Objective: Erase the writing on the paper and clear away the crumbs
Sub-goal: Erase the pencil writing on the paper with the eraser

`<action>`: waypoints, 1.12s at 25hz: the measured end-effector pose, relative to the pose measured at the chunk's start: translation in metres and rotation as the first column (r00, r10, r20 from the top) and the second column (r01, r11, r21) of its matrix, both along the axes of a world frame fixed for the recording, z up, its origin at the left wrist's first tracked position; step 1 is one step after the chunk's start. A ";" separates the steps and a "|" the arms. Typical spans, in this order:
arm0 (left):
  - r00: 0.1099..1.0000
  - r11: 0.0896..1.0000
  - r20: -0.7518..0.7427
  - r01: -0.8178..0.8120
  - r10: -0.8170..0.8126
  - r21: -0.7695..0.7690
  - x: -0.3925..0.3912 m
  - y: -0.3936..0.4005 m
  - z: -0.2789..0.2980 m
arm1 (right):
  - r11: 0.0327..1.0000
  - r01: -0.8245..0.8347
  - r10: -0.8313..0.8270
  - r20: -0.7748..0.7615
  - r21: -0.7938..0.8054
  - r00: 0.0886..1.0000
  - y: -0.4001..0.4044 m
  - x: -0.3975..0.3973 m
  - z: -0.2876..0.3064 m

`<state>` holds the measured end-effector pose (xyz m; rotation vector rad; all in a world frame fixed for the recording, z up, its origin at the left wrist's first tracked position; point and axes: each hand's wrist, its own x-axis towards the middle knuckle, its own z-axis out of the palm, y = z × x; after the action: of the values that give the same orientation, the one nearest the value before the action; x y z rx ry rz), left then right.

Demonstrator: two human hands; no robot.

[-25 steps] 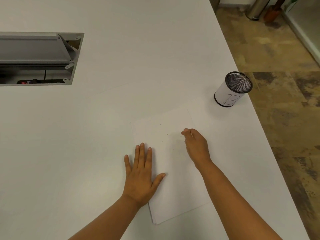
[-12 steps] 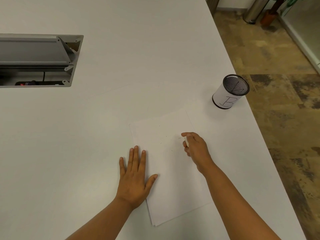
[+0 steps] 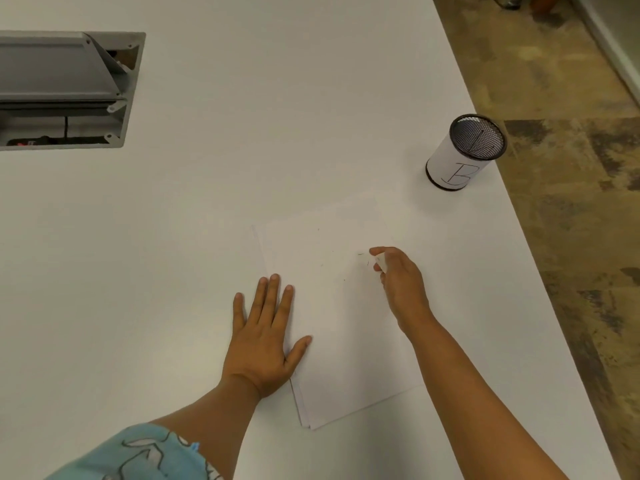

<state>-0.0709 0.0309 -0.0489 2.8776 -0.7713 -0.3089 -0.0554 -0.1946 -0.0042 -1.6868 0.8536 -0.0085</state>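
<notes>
Spreading across nearly the whole view, a white table (image 3: 242,168) carries a recessed grey cable box (image 3: 69,88) at far left and a mesh pen holder (image 3: 464,154) marked "B" near the right edge. A small stack of white paper (image 3: 346,341) lies near the middle, turned slightly, its long axis running from the near right corner to the far left. The left hand (image 3: 263,341) presses flat on the paper's left edge, fingers straight and spread; over the last second it has slid a little toward the near left. The right hand (image 3: 398,282) pinches a small white eraser (image 3: 379,262) and has stayed beside the last faint pencil marks (image 3: 363,258); rubbing seems almost finished. Tiny dark crumbs (image 3: 322,265) dot the sheet, not yet cleared away.
</notes>
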 end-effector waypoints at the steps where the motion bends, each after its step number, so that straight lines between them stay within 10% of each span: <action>1: 1.000 1.000 0.003 0.005 -0.005 0.002 0.000 0.000 0.000 | 0.993 -0.046 0.047 0.009 -0.110 0.999 0.003 -0.005 -0.002; 7: 1.000 1.000 0.014 0.013 -0.013 0.012 0.000 0.001 -0.004 | 0.792 -0.203 0.317 0.103 -0.576 0.943 0.049 -0.038 -0.028; 11: 1.000 1.000 0.015 0.026 -0.026 0.011 0.000 0.001 -0.004 | 0.861 0.044 0.030 0.137 -0.507 0.990 0.016 -0.014 -0.029; 15: 1.000 1.000 0.016 0.016 -0.016 0.012 0.000 0.000 -0.002 | 0.813 -0.196 0.317 0.134 -0.549 0.939 0.053 -0.034 -0.033; 20: 1.000 1.000 0.017 0.013 -0.013 0.015 0.000 0.001 -0.003 | 0.852 -0.003 0.084 0.132 -0.523 0.988 0.019 -0.004 -0.026; 25: 1.000 1.000 0.006 0.000 0.000 0.002 0.000 0.001 -0.004 | 0.739 -0.284 0.432 0.106 -0.611 0.896 0.060 -0.013 -0.029; 28: 1.000 1.000 -0.012 -0.002 0.002 -0.001 0.001 0.000 -0.004 | 0.768 -0.206 0.344 0.118 -0.607 0.932 0.057 0.003 -0.032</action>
<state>-0.0698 0.0312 -0.0528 2.8722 -0.7661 -0.3255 -0.0527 -0.1378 -0.0360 -2.3360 0.4334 -0.2841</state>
